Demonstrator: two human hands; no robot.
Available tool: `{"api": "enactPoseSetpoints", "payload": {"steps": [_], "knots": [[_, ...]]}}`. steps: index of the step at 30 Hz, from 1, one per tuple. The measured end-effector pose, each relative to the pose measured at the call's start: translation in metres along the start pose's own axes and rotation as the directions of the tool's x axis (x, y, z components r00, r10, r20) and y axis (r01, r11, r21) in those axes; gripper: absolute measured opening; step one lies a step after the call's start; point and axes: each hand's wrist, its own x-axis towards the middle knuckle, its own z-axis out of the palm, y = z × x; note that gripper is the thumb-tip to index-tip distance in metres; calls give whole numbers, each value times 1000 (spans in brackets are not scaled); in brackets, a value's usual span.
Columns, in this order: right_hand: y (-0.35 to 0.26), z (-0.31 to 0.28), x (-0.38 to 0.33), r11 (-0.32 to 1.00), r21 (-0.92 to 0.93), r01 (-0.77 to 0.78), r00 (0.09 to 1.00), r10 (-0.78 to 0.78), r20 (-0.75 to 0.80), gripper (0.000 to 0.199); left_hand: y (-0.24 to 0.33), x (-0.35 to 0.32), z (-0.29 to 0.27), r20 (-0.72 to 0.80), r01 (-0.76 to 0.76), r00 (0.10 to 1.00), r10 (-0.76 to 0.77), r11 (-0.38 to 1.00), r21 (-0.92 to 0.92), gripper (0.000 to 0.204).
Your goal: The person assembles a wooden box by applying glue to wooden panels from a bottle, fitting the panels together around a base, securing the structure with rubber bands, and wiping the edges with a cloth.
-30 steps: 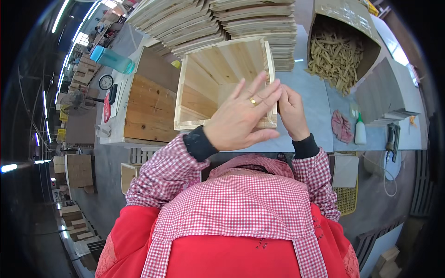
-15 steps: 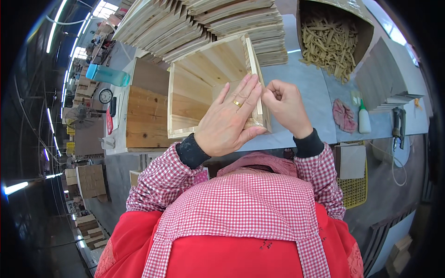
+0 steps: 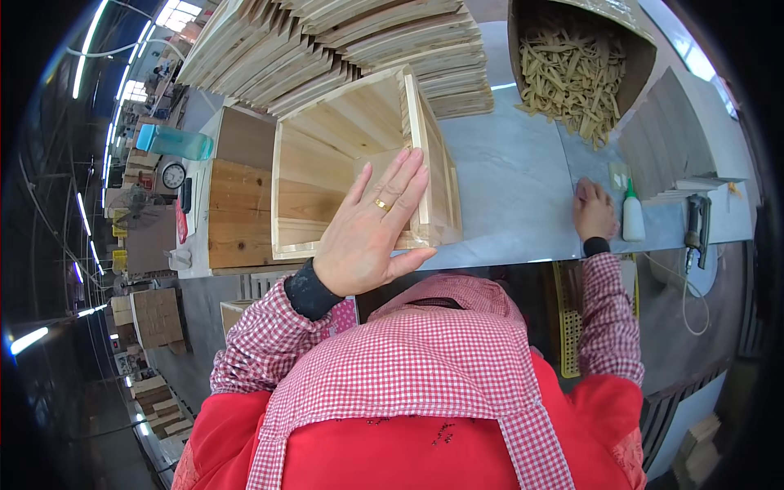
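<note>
An open wooden box (image 3: 314,175) of pale boards lies on the table with its hollow toward me. My left hand (image 3: 371,224) is flat and open, its fingers stretched out across the box's right front rim, a gold ring on one finger. Over at the right, my right hand (image 3: 594,214) is down on the table with its fingers curled in. It covers the spot where a pink rag lay, and the rag itself is hidden under it. Just right of that hand stands a white glue bottle (image 3: 633,216) with a green tip.
Stacked wooden panels (image 3: 392,49) rise behind the box. A carton (image 3: 637,49) on its side spills thin wood strips (image 3: 572,77). Grey boards (image 3: 674,139) and a dark air tool (image 3: 697,220) with a hose are at the right. A blue bottle (image 3: 175,142) stands left.
My right hand has left the box's right edge and moved right, onto the pink rag. My left hand stays on the rim. The whole view has shifted slightly.
</note>
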Motion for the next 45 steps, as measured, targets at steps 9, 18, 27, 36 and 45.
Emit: {"api": "enactPoseSetpoints", "payload": {"steps": [9, 18, 27, 36, 45], "knots": [[-24, 78, 23, 970, 243, 5, 990, -40, 137, 39, 0, 3, -2, 3, 57, 998, -57, 998, -33, 91], [-144, 93, -24, 670, 483, 564, 704, -696, 143, 41, -1, 1, -5, 60, 94, 994, -91, 994, -56, 87], [-78, 45, -63, 789, 519, 328, 877, -459, 144, 17, -8, 2, -15, 88, -2, 996, 13, 992, -127, 75], [-231, -152, -79, 134, 951, 280, 949, -188, -253, 24, -20, -5, -7, -118, -154, 986, 118, 913, -378, 63], [-195, -137, -58, 294, 954, 56, 986, -165, -7, 18, -17, -19, 0, -186, -144, 977, 106, 967, -209, 65]]}}
